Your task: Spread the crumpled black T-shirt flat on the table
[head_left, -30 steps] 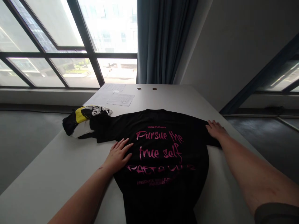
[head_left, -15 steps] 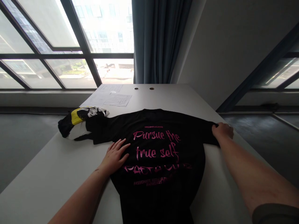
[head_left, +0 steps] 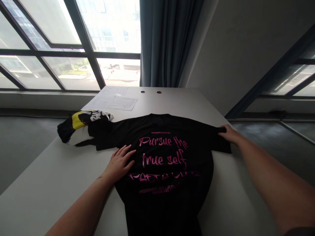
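Observation:
A black T-shirt (head_left: 162,154) with pink lettering lies spread flat on a white table (head_left: 61,183). My left hand (head_left: 118,164) rests flat on the shirt's left side, fingers stretched out. My right hand (head_left: 227,133) is at the end of the shirt's right sleeve, its fingers pinched on the sleeve's edge near the table's right side.
A bundled black, yellow and white garment (head_left: 78,126) lies at the shirt's left sleeve near the table's left edge. Sheets of paper (head_left: 118,100) lie at the far end, near two round holes (head_left: 150,92). Beyond are a window, a curtain and a wall.
My right hand went from lying flat on the right sleeve to gripping its end and has drawn it slightly outward. My left hand stays in place.

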Available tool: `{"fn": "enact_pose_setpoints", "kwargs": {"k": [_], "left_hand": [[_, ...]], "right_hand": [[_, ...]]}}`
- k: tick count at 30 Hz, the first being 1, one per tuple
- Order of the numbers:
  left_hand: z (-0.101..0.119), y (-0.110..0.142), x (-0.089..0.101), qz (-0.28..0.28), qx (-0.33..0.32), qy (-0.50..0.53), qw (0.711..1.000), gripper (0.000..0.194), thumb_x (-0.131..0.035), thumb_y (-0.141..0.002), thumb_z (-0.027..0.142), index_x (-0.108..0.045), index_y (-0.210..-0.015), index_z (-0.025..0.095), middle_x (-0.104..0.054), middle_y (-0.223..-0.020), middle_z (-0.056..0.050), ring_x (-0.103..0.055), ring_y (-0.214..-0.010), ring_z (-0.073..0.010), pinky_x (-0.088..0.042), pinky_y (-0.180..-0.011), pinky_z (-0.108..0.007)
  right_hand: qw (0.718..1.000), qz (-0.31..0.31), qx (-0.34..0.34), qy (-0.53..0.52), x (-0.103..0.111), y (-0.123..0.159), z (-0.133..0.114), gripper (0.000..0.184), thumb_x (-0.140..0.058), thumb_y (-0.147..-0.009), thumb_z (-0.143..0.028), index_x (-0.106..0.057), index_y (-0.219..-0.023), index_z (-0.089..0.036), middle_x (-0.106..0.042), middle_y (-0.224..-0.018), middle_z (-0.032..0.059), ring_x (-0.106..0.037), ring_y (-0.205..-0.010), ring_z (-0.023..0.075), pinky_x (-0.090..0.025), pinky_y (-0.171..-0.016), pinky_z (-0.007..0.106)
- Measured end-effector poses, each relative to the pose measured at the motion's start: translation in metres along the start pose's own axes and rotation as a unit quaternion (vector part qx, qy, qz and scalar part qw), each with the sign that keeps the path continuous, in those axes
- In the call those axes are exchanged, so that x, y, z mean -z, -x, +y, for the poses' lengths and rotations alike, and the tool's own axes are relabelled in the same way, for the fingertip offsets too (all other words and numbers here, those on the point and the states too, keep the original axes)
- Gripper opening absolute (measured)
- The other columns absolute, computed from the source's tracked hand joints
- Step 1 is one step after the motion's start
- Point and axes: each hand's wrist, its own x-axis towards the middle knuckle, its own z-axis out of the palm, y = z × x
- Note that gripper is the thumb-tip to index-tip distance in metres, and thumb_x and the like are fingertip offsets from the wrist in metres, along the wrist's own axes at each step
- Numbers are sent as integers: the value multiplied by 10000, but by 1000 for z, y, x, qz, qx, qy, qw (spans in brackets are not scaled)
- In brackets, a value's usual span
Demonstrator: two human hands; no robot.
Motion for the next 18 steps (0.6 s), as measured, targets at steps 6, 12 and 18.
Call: {"fn": "enact_pose_setpoints", "kwargs": {"k": [6, 12, 18], "left_hand": [[-1, 0, -2, 6, 3, 6, 1000, 495, -581, -982, 439, -573, -1476, 398, -431, -1660, 8, -369, -1555, -288, -297, -1299, -555], [0, -1, -2, -4, 11, 7, 1000, 498, -580, -983, 450, -566, -1479, 402, -428, -1662, 18, -350, -1567, -284, -279, -1306, -558], [-1, -2, -3, 4, 10, 11, 1000, 492, -593, -975, 439, -577, -1466, 412, -439, -1656, 22, -362, -1560, -286, -285, -1304, -550]], "right_hand": [[997, -62, 40, -21, 17, 10, 2, 379, -628, -852, -219, -761, -1198, -143, -757, -1076, 142, -695, -895, 248, -528, -771, 329], [981, 22, 191, -10, 33, 26, -39, 640, -614, -815, -196, -637, -1453, -144, -702, -1344, 155, -666, -1211, 290, -503, -1019, 353], [958, 59, 274, 57, 32, 65, -113, 749, -605, -819, -232, -518, -1562, -176, -629, -1472, 126, -640, -1271, 342, -522, -1067, 417]]}}
